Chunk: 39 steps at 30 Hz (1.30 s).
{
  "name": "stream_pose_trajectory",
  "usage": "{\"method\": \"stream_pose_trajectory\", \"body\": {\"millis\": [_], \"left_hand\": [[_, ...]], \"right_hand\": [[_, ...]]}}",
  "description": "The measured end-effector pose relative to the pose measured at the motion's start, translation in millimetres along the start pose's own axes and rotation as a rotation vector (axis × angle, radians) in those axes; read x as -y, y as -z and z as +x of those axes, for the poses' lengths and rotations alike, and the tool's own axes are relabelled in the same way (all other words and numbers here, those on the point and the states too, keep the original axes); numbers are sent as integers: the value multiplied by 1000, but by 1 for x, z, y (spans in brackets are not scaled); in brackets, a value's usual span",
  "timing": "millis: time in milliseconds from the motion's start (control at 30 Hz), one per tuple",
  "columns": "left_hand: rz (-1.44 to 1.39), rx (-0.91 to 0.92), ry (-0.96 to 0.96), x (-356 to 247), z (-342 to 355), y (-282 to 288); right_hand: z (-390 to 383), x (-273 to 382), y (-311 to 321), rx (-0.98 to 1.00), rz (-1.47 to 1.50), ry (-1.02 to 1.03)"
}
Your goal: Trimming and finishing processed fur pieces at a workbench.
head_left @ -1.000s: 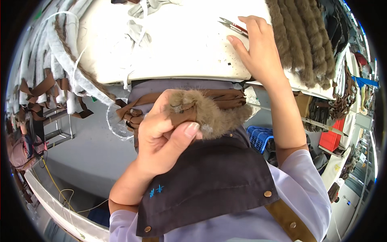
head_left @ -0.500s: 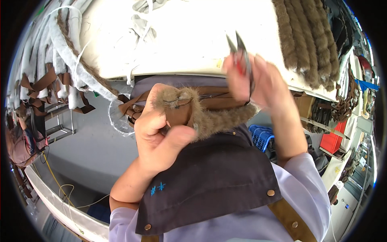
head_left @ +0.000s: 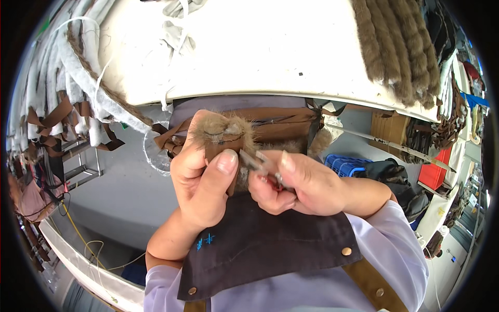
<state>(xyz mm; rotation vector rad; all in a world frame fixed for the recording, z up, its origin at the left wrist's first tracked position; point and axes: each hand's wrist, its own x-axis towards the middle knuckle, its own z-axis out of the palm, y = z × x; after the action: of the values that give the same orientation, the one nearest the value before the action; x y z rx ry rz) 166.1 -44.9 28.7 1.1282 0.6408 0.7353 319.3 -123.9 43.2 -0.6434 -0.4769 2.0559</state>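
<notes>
The fur piece (head_left: 224, 131), a small tan-brown tuft backed by a brown strip, sits in front of the person's chest, just below the near edge of the worktop (head_left: 270, 57) and above the dark apron (head_left: 260, 249). The left hand (head_left: 200, 179) is clenched around it from the left, the thumb pressed flat along its front and the fingers wrapped behind, so that only the fluffy top shows above the knuckles. Just beside it, the right hand (head_left: 299, 184) grasps a small pair of snips (head_left: 262, 165) with grey metal blades and a trace of red at the handle inside the palm; the blade tips point left and touch the lower part of the fur piece, right next to the left thumb. The two hands are touching or nearly so. Behind them a brown strap (head_left: 280, 127) runs across the body.

On the worktop, which is white and padded, long brown fur strips (head_left: 395, 47) lie side by side at the far right corner, hanging towards the right edge. White fabric scraps (head_left: 176, 26) lie near the far left. Off the left edge hang white padded rolls bound with brown bands (head_left: 47, 114). To the right, below the worktop, stand a blue crate (head_left: 345, 165) and a red box (head_left: 435, 171).
</notes>
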Motion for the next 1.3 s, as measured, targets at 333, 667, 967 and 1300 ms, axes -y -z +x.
{"method": "stream_pose_trajectory", "body": {"millis": [333, 667, 967, 1300], "left_hand": [[45, -55, -22, 6, -5, 1], [71, -93, -15, 9, -9, -2], [38, -93, -31, 5, -9, -9], [-67, 56, 2, 3, -13, -6]], "right_hand": [[0, -7, -4, -44, 124, -28], [-3, -11, -5, -44, 225, -23], [-4, -12, -7, -54, 234, -15], [-6, -15, -8, -83, 143, 16]]}}
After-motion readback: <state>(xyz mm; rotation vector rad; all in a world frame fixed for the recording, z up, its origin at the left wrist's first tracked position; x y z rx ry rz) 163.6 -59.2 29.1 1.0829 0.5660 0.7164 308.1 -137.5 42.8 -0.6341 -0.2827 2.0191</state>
